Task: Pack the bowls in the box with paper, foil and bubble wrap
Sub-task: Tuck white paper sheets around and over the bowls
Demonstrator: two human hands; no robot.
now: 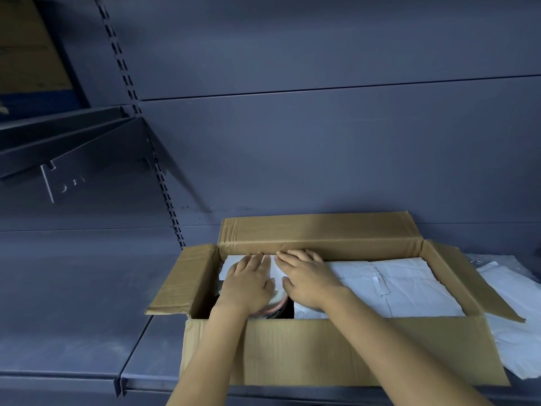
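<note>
Through the head camera I see the brown cardboard box (pixel 322 350) standing open on the dark shelf (pixel 73 317), its flaps spread. Creased white paper (pixel 409 288) lies across most of the inside. My left hand (pixel 248 284) and right hand (pixel 307 278) press flat on it near the box's far left corner, fingers straight, gripping nothing. A dark gap at the box's near wall shows something pink-edged (pixel 275 310), too hidden to name. More white sheets (pixel 515 332) lie just right of the box.
</note>
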